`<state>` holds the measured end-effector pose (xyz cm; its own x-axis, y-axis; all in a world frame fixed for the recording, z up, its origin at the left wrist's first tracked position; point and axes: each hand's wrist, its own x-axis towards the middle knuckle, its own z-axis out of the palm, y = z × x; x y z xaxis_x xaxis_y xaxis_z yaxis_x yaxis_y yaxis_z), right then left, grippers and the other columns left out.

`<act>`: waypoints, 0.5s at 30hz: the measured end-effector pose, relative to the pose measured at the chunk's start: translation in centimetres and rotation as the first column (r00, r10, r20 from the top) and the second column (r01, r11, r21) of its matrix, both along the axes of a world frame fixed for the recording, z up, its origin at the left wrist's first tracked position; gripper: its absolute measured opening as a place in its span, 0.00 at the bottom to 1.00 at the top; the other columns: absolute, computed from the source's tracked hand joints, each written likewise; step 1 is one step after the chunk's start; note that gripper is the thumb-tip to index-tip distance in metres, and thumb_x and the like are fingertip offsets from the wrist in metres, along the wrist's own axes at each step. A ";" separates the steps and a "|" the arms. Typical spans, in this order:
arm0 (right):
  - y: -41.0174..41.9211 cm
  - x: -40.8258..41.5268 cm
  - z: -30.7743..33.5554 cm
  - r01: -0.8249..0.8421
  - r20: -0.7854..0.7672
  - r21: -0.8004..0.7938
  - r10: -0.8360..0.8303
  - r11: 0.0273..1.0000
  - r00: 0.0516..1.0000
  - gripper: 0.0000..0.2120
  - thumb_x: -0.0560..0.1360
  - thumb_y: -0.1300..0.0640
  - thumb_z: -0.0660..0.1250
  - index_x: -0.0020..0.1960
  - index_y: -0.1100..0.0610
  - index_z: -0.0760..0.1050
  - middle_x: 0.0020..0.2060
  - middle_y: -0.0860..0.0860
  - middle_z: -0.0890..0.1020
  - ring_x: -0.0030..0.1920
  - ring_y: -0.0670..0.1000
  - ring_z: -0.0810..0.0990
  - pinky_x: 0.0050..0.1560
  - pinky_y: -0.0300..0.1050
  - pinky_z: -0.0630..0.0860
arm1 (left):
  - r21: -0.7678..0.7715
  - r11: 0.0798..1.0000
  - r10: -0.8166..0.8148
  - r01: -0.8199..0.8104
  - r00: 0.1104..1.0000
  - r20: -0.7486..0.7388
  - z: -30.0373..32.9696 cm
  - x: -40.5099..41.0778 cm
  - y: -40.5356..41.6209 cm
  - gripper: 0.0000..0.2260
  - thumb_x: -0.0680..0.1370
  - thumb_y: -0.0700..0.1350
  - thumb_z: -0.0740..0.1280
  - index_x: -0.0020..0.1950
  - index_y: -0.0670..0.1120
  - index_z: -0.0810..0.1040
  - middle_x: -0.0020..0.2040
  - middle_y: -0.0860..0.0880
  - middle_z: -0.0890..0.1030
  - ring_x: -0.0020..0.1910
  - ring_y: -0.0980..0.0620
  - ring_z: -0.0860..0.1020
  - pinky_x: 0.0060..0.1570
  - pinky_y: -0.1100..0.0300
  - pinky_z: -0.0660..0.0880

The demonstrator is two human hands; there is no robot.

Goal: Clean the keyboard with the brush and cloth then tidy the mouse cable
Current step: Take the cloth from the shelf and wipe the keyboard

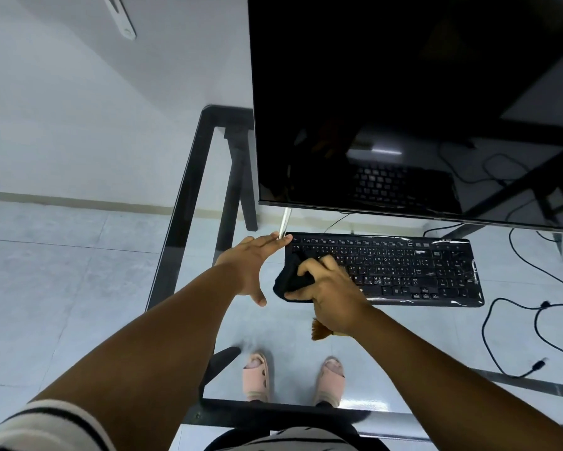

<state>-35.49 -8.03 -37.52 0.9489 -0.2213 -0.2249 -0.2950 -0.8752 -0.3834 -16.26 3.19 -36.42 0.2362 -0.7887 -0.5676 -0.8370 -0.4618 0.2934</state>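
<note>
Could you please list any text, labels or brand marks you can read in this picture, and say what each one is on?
"W", "U", "B", "N", "M": single key legends on the keyboard, only just readable.
All other key legends: too small and blurred to read.
Monitor: dark screen, no readable brand or label.
Cloth and brush: no text visible.

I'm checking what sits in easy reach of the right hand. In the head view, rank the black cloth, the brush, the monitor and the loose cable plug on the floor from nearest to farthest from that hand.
1. Black cloth: in the right hand's grip, on the keyboard's left end.
2. Brush: bristles just below the wrist.
3. Monitor: above, behind the keyboard.
4. Cable plug: far right, on the floor.
</note>
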 end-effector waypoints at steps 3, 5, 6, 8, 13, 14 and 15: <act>-1.7 -0.8 0.3 -0.044 0.012 0.044 0.043 0.998 0.999 0.27 0.72 0.71 0.63 0.51 0.40 0.84 0.58 0.43 0.72 0.55 0.50 0.64 0.57 0.49 0.70 | 0.005 1.000 0.003 -0.003 1.000 0.002 0.2 -0.1 0.1 0.63 0.60 0.51 0.83 0.74 0.69 0.35 0.79 0.63 0.44 0.78 0.46 0.50 0.66 0.45 0.70; -3.1 -1.7 0.1 0.073 0.083 0.050 -0.077 0.996 0.994 0.27 0.70 0.72 0.63 0.50 0.42 0.85 0.56 0.45 0.73 0.53 0.51 0.66 0.56 0.52 0.73 | 0.000 1.000 0.004 -0.004 1.000 0.001 0.3 -0.1 0.1 0.62 0.61 0.51 0.82 0.74 0.69 0.35 0.79 0.63 0.44 0.78 0.47 0.50 0.65 0.45 0.71; -3.5 -2.0 -0.2 0.157 0.111 0.043 -0.160 0.987 0.981 0.27 0.70 0.73 0.63 0.51 0.43 0.85 0.55 0.47 0.73 0.52 0.52 0.66 0.55 0.53 0.74 | -0.002 1.000 0.004 -0.004 1.000 0.001 0.3 -0.1 0.0 0.62 0.61 0.51 0.82 0.74 0.69 0.35 0.79 0.62 0.44 0.78 0.47 0.50 0.65 0.45 0.71; -3.4 -2.0 -0.2 0.271 0.125 0.008 -0.270 0.963 0.955 0.28 0.70 0.72 0.63 0.56 0.43 0.83 0.56 0.49 0.73 0.52 0.53 0.66 0.56 0.54 0.75 | -0.003 1.000 0.005 -0.005 1.000 0.000 0.3 -0.2 0.0 0.62 0.61 0.51 0.82 0.74 0.68 0.36 0.79 0.62 0.44 0.78 0.47 0.49 0.66 0.44 0.70; -1.0 -0.5 0.3 0.132 0.060 -0.010 -0.131 0.991 0.990 0.30 0.71 0.71 0.63 0.60 0.39 0.79 0.60 0.48 0.72 0.55 0.54 0.65 0.57 0.53 0.72 | 0.007 1.000 0.012 -0.012 1.000 0.005 0.2 -0.3 0.0 0.62 0.61 0.51 0.83 0.74 0.68 0.36 0.79 0.61 0.44 0.79 0.45 0.48 0.66 0.43 0.68; -1.3 -0.5 0.3 0.099 0.059 0.011 -0.100 0.995 0.993 0.29 0.72 0.71 0.63 0.59 0.40 0.80 0.59 0.48 0.72 0.55 0.53 0.65 0.57 0.53 0.72 | 0.007 1.000 0.011 -0.011 1.000 0.007 0.2 -0.4 0.0 0.62 0.61 0.51 0.83 0.74 0.68 0.35 0.79 0.61 0.44 0.78 0.45 0.48 0.66 0.43 0.69; -1.9 -0.7 0.3 0.096 0.068 0.035 -0.099 0.995 0.993 0.28 0.71 0.71 0.63 0.57 0.40 0.82 0.59 0.48 0.73 0.54 0.53 0.66 0.57 0.53 0.72 | 0.009 1.000 0.011 -0.011 1.000 0.009 0.2 -0.4 0.0 0.62 0.61 0.51 0.83 0.74 0.68 0.35 0.79 0.61 0.44 0.78 0.45 0.49 0.66 0.43 0.69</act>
<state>-36.16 -9.92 -37.20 0.9367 -0.3074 -0.1679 -0.3502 -0.8307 -0.4327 -16.67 3.15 -36.22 0.2497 -0.7807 -0.5729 -0.8346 -0.4735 0.2814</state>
